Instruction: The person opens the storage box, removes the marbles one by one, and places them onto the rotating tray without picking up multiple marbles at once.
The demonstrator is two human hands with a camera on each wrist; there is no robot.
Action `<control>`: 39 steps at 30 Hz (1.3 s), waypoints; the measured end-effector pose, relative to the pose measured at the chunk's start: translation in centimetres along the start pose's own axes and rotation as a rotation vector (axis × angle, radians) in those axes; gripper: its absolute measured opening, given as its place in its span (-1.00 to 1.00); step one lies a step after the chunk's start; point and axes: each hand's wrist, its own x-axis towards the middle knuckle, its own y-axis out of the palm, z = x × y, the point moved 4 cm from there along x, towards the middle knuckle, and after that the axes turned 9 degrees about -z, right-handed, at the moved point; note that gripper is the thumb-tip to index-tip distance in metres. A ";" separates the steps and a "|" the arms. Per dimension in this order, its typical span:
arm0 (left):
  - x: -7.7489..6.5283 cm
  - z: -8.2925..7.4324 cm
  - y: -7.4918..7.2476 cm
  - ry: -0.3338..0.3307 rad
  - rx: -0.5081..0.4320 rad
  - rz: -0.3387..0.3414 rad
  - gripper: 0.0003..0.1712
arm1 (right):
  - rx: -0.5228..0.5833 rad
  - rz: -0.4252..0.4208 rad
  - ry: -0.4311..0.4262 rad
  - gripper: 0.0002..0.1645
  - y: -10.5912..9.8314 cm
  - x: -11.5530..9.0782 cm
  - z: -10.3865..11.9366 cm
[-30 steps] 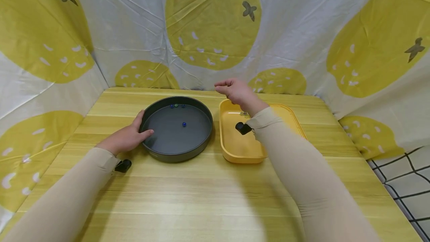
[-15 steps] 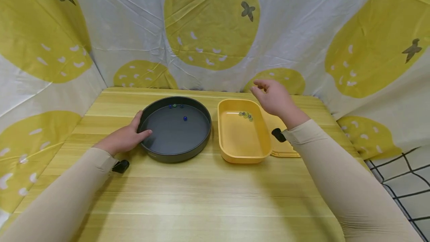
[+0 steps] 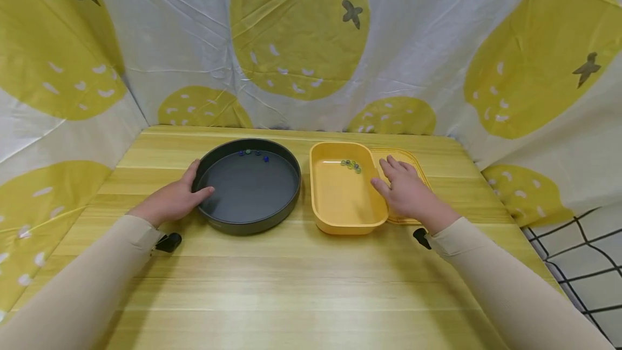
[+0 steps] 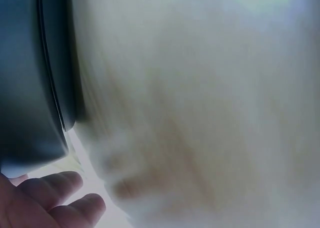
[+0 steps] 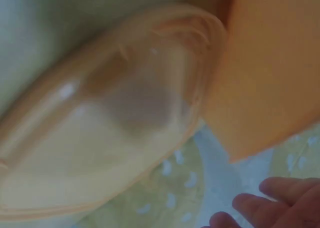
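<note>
A round dark grey pan sits on the table at left, with several blue and green marbles near its far wall. My left hand holds the pan's left side, thumb over the rim and fingers along the outside. In the left wrist view some fingers show by the pan wall. To the right stands a yellow rectangular box holding several clear and greenish marbles. My right hand is spread at the box's right rim, fingers extended above the yellow lid, nothing held.
The lid lies flat against the box's right side, partly hidden by the right hand. A lemon-print curtain hangs behind the wooden table. A black wire grid stands beyond the right edge.
My right hand has moved from above the box to the right and down beside its rim, its fingers spreading. One blue marble has rolled toward the pan's far wall. The left hand stays put.
</note>
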 end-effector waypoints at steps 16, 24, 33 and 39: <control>0.4 -1.6 -1.3 0.033 0.051 -0.056 0.16 | 0.006 0.023 -0.098 0.20 2.6 -3.1 -0.9; 1.5 -6.5 -3.1 0.127 0.103 -0.174 -0.11 | -0.011 -0.001 -0.106 0.28 3.0 -3.6 -1.4; 3.7 -14.6 -3.8 0.248 0.056 -0.225 -0.27 | 0.013 -0.001 -0.088 0.27 3.3 -3.8 -1.5; 6.2 -20.2 -2.8 0.300 -0.001 -0.150 -0.28 | 0.018 0.001 -0.086 0.29 3.7 -3.8 -1.6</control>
